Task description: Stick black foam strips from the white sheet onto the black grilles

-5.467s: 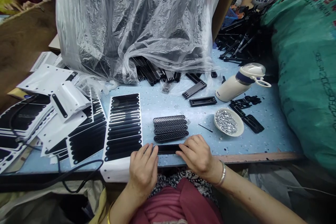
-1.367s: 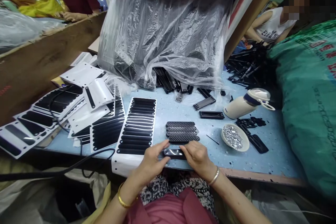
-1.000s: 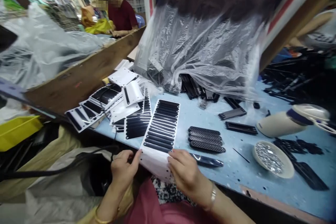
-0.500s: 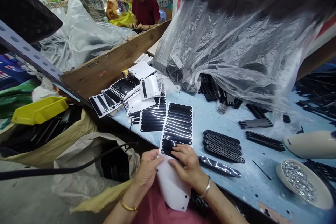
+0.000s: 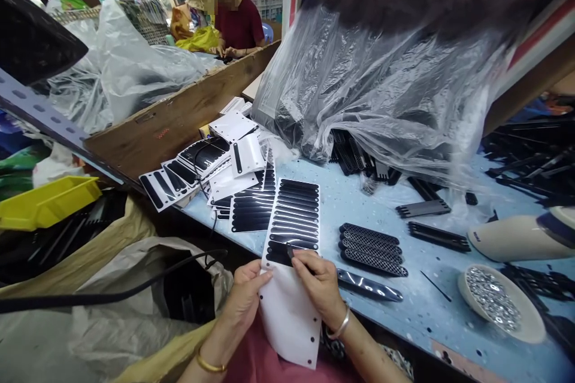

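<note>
A white backing sheet with rows of long black stickers [image 5: 294, 215] lies over the table edge, its bare lower part bending down toward my lap. My left hand [image 5: 249, 293] grips the sheet's left edge between thumb and fingers. With thumb and fingertips, my right hand [image 5: 318, 284] pinches the raised end of a black sticker strip [image 5: 290, 251] on the lowest row. To the right of the sheet lie several black perforated strips [image 5: 372, 249] side by side. Just below them is a glossy black strip [image 5: 371, 285], partly behind my right hand.
More sticker sheets [image 5: 254, 209] are heaped at the back left against a wooden board [image 5: 179, 114]. Clear plastic [image 5: 381, 78] covers black parts behind. A bowl of metal rings [image 5: 530, 317] stands right, near a cream-coloured device [image 5: 507, 238]. A co-worker [image 5: 240, 21] sits beyond the board.
My right hand's fingers have gone from lying spread on the sheet to pinching a black sticker's end, which is lifted. My left hand keeps its hold. The view has shifted slightly right.
</note>
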Tool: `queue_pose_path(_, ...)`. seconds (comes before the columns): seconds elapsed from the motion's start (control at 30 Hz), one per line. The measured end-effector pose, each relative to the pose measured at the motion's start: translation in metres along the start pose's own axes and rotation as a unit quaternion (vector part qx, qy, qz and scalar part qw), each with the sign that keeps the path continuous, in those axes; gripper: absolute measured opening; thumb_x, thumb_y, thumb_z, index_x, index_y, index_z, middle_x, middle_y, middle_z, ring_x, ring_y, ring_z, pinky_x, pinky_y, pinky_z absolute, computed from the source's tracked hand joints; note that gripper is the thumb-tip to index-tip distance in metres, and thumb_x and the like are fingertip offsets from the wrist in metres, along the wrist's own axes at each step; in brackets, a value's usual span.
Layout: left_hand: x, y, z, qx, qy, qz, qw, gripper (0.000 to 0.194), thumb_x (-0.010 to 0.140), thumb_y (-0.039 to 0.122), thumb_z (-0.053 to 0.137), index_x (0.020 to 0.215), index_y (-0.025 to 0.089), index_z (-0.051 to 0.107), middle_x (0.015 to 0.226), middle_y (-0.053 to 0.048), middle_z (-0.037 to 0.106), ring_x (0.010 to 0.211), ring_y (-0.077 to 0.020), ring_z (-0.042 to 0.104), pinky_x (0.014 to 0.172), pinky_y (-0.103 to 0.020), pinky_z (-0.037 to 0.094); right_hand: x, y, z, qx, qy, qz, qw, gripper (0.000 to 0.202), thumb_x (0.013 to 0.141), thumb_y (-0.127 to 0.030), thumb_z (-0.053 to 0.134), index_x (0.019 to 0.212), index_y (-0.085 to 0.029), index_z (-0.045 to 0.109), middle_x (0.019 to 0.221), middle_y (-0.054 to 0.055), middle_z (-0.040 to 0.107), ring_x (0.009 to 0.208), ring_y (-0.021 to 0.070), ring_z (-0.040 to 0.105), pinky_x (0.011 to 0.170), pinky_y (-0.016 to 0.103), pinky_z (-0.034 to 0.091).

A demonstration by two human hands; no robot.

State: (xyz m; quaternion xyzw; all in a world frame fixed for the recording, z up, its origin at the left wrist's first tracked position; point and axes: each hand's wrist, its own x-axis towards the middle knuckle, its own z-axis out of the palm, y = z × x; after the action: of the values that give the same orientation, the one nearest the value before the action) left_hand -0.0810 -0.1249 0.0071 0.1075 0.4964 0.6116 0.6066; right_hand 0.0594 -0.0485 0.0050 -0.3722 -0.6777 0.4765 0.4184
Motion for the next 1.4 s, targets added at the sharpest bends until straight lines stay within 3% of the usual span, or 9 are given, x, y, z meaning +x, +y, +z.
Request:
queue_pose_path(0.17,0.003,-0.002,-0.007,0.041,0.037,0.004,0.998,0.032,0.056,0.031,0.082,0.08,0.012,0.07,0.07,-0.006,0.072,0.058,-0.0162,0.064,0.059,-0.025,0.05,0.012,-0.015,-0.016,0.164,0.083,0.127,0.975,0.025,0.082,-0.04,0.064,0.085,-0.016,0.069,0.074,0.008,0.073,0.065,0.0199,0.069,0.059,0.033,0.059)
queue_pose_path(0.3,0.006,-0.003,-0.02,0.211,0.089,0.089,0.969,0.034,0.058,0.036,0.08,0.081,0.014,0.069,0.067,-0.006,0.072,0.058,-0.0193,0.065,0.054,-0.026,0.051,0.024,-0.036,-0.079,0.157,0.203,0.067,0.964,0.021,0.079,-0.034,0.071,0.091,-0.016,0.07,0.075,0.006,0.071,0.061,0.017,0.066,0.06,0.033,0.058)
queue_pose_path(0.4,0.001,0.002,-0.023,0.4,0.169,0.293,0.852,0.03,0.061,0.031,0.08,0.085,0.017,0.07,0.066,-0.005,0.071,0.06,-0.0197,0.065,0.059,-0.028,0.053,0.019,-0.043,-0.135,0.021,0.212,0.013,0.977,0.017,0.076,-0.029,0.074,0.09,-0.02,0.073,0.075,0.004,0.069,0.059,0.0144,0.062,0.054,0.028,0.054)
queue_pose_path(0.5,-0.005,0.007,0.0,0.488,0.124,0.44,0.743,0.023,0.07,0.027,0.075,0.091,0.019,0.07,0.072,-0.004,0.07,0.064,-0.018,0.065,0.068,-0.028,0.053,0.005,-0.04,-0.165,-0.129,0.144,-0.025,0.981,0.014,0.075,-0.028,0.075,0.088,-0.022,0.075,0.07,0.003,0.067,0.06,0.0148,0.061,0.051,0.027,0.05)
queue_pose_path(0.8,0.016,-0.01,0.128,0.466,-0.173,0.422,0.758,0.027,0.068,0.032,0.075,0.088,0.015,0.07,0.063,-0.004,0.066,0.054,-0.0151,0.058,0.055,-0.027,0.049,-0.03,-0.04,-0.159,-0.295,0.028,-0.155,0.942,0.017,0.088,-0.023,0.06,0.102,-0.021,0.069,0.065,0.002,0.059,0.061,0.0153,0.054,0.055,0.03,0.044)
queue_pose_path(1.0,0.023,-0.008,0.151,0.353,-0.261,0.028,0.898,0.023,0.074,0.031,0.063,0.059,0.015,0.059,0.047,-0.001,0.057,0.037,-0.0081,0.046,0.038,-0.019,0.033,-0.041,-0.043,-0.178,-0.294,0.033,-0.165,0.941,0.027,0.086,-0.018,0.061,0.113,-0.02,0.062,0.072,0.004,0.061,0.064,0.0166,0.055,0.055,0.031,0.046)
queue_pose_path(1.1,0.03,-0.006,0.155,0.282,-0.228,-0.041,0.931,0.026,0.069,0.034,0.069,0.057,0.014,0.058,0.049,-0.002,0.059,0.036,-0.0064,0.046,0.038,-0.017,0.029,-0.044,-0.034,-0.185,-0.263,0.056,-0.147,0.952,0.029,0.087,-0.016,0.06,0.115,-0.019,0.06,0.084,0.008,0.065,0.074,0.0185,0.061,0.063,0.033,0.053)
queue_pose_path(1.23,0.039,-0.006,0.152,0.33,-0.216,-0.015,0.919,0.028,0.07,0.037,0.068,0.057,0.014,0.061,0.048,-0.003,0.06,0.035,-0.0075,0.046,0.036,-0.018,0.028,-0.044,-0.024,-0.189,-0.272,0.063,-0.14,0.95,0.021,0.087,-0.011,0.055,0.105,-0.017,0.064,0.082,0.008,0.066,0.073,0.0188,0.061,0.063,0.032,0.054)
queue_pose_path(1.4,0.051,-0.007,0.131,0.483,-0.089,0.34,0.802,0.018,0.07,0.031,0.071,0.077,0.015,0.07,0.049,0.002,0.056,0.041,-0.0102,0.049,0.044,-0.022,0.042,-0.042,-0.018,-0.205,-0.295,0.113,-0.104,0.943,0.013,0.088,-0.015,0.055,0.093,-0.017,0.067,0.075,0.007,0.067,0.069,0.0188,0.063,0.061,0.032,0.054)
